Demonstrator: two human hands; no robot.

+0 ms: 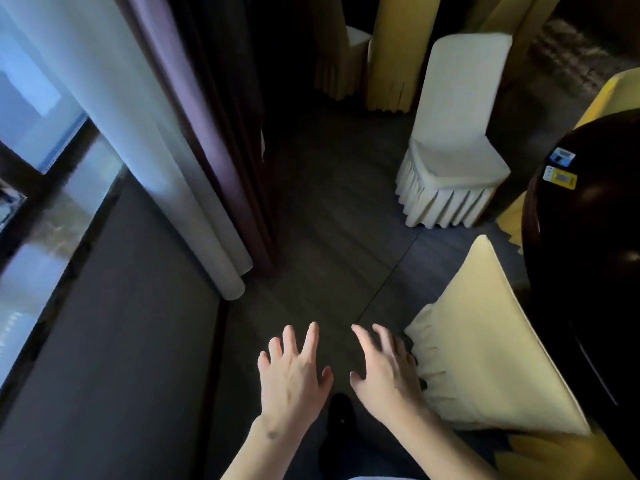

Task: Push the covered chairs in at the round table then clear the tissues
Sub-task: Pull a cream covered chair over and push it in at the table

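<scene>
**One chair in, one still out**

One covered chair (491, 341) near right sits against the round surface (588, 237); the white chair (453, 133) farther off stands clear. Left hand (291, 372) and right hand (384, 368) hover, fingers spread, holding nothing. Tissues aren't visible.

Single head-worn wide-angle view, looking steeply down, hands near, floor (329, 220) below
</scene>
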